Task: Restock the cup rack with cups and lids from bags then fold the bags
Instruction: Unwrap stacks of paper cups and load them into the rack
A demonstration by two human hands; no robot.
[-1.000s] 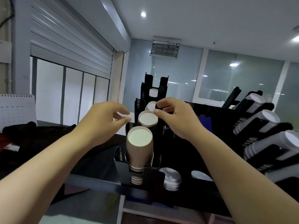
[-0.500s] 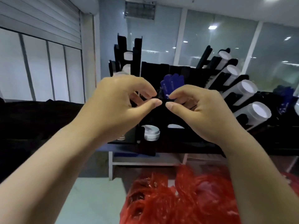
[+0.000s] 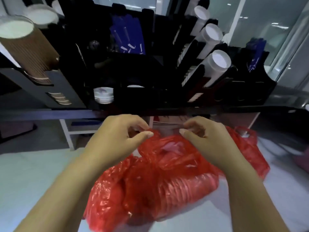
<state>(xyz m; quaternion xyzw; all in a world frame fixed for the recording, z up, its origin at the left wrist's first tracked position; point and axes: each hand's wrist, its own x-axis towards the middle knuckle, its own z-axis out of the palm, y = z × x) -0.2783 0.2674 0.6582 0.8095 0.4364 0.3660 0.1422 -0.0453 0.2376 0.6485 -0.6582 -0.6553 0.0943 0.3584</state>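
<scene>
The red bag (image 3: pixel 150 181) lies on a pale surface (image 3: pixel 33 173), close in front of the person and lower than the black cup rack (image 3: pixel 167 96). The bag is crumpled and full. Through its thin plastic a row of ribbed cups (image 3: pixel 184 186) shows, lying on its side.

Both hands are above the top of the bag, near each other but apart. The left hand (image 3: pixel 123 136) has curled fingers, and its thumb and forefinger pinch the upper edge of the bag. The right hand (image 3: pixel 205 136) is curled too, with the thumb pointing to the left hand. The picture is blurred there, so it is not possible to tell whether this hand holds anything.

A second red bag (image 3: pixel 247 148) lies just behind the right wrist, and the hole of its handle is visible.

In the rack, a stack of brown ribbed cups (image 3: pixel 28 47) leans in the left slot. A low pile of white lids (image 3: pixel 103 96) sits in a compartment near the front edge. Some blue packets (image 3: pixel 128 37) stand in the upper middle part. On the right side, tilted stacks of white cups (image 3: pixel 215 64) point up and to the right.
</scene>
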